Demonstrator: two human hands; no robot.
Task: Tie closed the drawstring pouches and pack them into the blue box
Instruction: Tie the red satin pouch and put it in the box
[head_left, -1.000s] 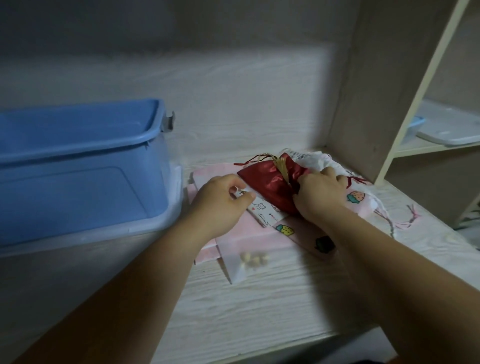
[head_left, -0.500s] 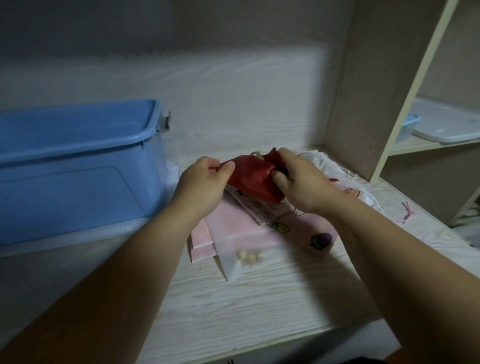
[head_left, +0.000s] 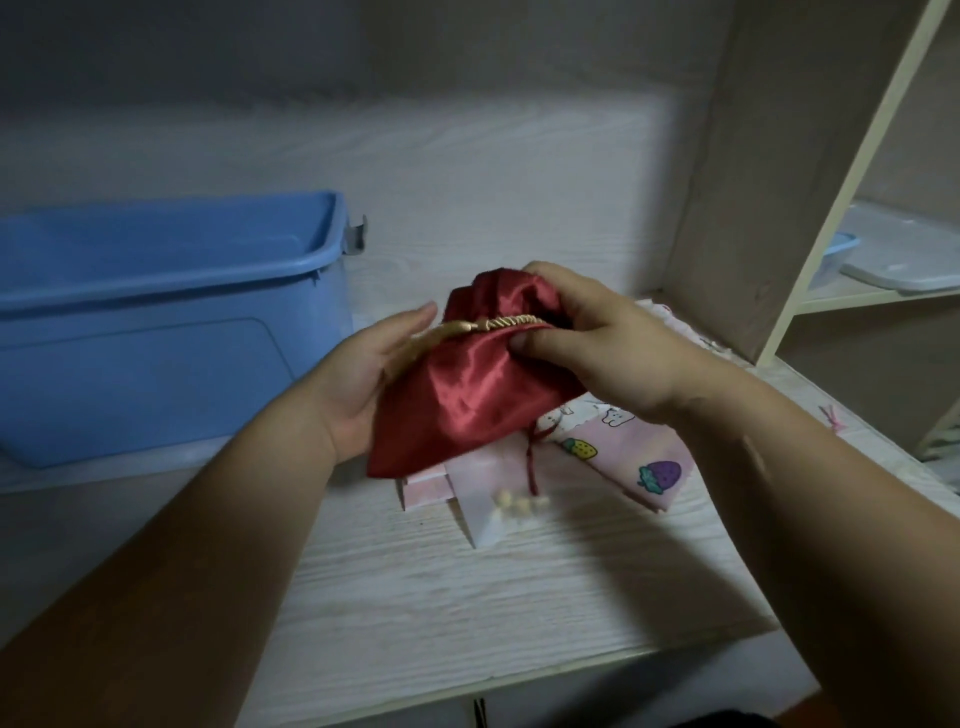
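A red satin drawstring pouch (head_left: 462, 395) with a gold cord hangs lifted above the desk between both hands. My right hand (head_left: 602, 353) pinches its gathered top from the right, thumb on the front. My left hand (head_left: 369, 374) lies under its left side with fingers straight, palm turned up, the gold cord across it. Under the pouch lie a pink fruit-print pouch (head_left: 628, 457), a plain pink pouch (head_left: 428, 488) and a pale translucent pouch (head_left: 498, 509) with small beads inside. The blue box (head_left: 156, 322) stands open at the left.
The white wooden desk (head_left: 467, 613) has its front edge close below. A vertical shelf panel (head_left: 737, 182) rises at the right, with a shelf behind it holding a clear plastic lid (head_left: 904, 260). Pink cord ends (head_left: 831, 418) lie at the far right.
Both hands raised the red pouch off the pile and turned it so it hangs in front. My left hand went from pinching its edge to lying open beneath it.
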